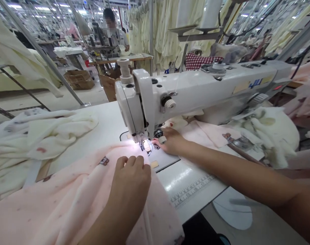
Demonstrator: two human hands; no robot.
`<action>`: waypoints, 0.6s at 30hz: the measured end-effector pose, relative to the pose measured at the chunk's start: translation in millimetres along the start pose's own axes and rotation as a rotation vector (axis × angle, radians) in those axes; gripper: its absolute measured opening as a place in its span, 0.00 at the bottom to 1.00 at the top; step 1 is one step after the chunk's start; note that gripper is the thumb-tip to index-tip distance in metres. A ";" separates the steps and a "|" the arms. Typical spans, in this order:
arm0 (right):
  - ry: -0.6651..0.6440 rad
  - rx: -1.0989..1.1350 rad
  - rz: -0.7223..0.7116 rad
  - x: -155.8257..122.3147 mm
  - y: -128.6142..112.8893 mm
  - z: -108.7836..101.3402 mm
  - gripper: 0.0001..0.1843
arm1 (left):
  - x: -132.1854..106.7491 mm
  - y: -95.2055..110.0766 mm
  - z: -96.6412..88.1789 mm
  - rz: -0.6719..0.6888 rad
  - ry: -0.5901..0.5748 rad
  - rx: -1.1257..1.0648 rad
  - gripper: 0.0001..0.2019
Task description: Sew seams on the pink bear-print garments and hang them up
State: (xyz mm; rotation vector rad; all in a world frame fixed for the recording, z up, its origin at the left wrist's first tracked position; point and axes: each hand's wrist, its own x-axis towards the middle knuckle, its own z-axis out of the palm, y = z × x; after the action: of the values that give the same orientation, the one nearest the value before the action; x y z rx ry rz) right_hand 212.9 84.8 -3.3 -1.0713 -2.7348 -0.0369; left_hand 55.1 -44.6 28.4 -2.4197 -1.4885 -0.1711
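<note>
Far left: crumpled cream fleece bundle (46, 136) on the white laminate tabletop (101, 126). Behind it, a brown cardboard box (79, 80) on the floor, and a co-worker (111, 34) at another sewing station, well apart. Foreground: pale pink printed fleece (68, 204) spreads across the tabletop front and hangs off its edge, with its bulk toward the person and lower left. Its long axis runs from the bottom of the view up to the lit needle area. Left hand (130, 182) lies on top of the fleece, just in front of the presser foot; left fingers (130, 161) are curled close together and pressed onto the cloth, no clear pinch visible. Steel presser foot (145, 146) sits under the head of the white industrial sewing machine (195, 90), with fleece reaching it from the near side. Right hand (171, 141) comes in from the right, palm down, and right fingertips (155, 140) stop just beside the foot, narrow; cannot tell if they hold cloth. Right hand is nearer the needle, left hand nearer the fleece bulk. Further right: printed ruler scale (193, 192) on the tabletop, pale pink fabric (211, 134) behind the machine, cream fleece pile (274, 136) at far right.
</note>
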 end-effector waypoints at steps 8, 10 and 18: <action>0.028 0.066 -0.016 -3.1 4.2 1.9 0.14 | -18.4 -0.9 16.6 0.056 0.166 -0.171 0.10; 0.029 0.073 -0.019 -3.0 4.2 1.6 0.13 | -21.6 -4.0 22.0 0.040 0.189 -0.295 0.11; 0.021 0.067 0.000 -1.9 0.8 -5.1 0.09 | -16.3 -16.4 28.5 0.016 0.177 -0.399 0.12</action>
State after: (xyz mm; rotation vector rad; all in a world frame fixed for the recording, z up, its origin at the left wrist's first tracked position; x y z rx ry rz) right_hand 215.7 83.6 1.2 -1.0465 -2.6969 0.0424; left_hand 31.5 -42.8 0.4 -2.6283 -1.4669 -0.7219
